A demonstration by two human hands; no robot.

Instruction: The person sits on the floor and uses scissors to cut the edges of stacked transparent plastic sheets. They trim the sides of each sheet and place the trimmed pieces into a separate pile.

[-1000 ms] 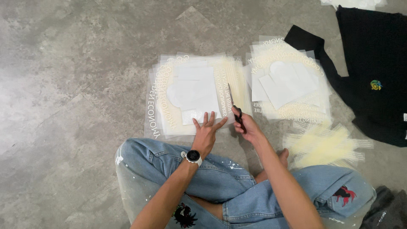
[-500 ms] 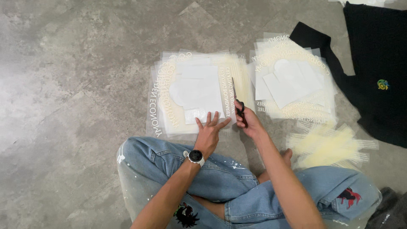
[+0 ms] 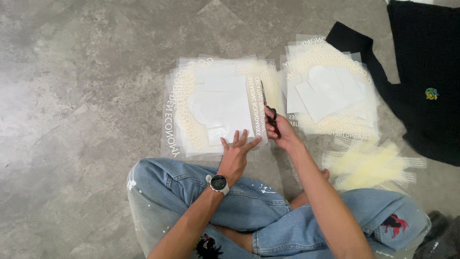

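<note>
Translucent transfer sheets (image 3: 218,103) seen stacked on grey concrete floor (image 3: 81,96), directly in front of crossed legs in paint-flecked jeans (image 3: 249,211). Left hand (image 3: 235,154), smartwatch (image 3: 219,183) worn at wrist, pressed flat with fingers spread on stack's near edge, nothing gripped. Right hand (image 3: 282,132) clenched around scissors (image 3: 268,106), blades laid along stack's right edge. Second pile of sheets (image 3: 330,93) placed just beside, to right; cut yellowish strips (image 3: 371,163) heaped near it. Black garment (image 3: 421,72) spread at far right.
</note>
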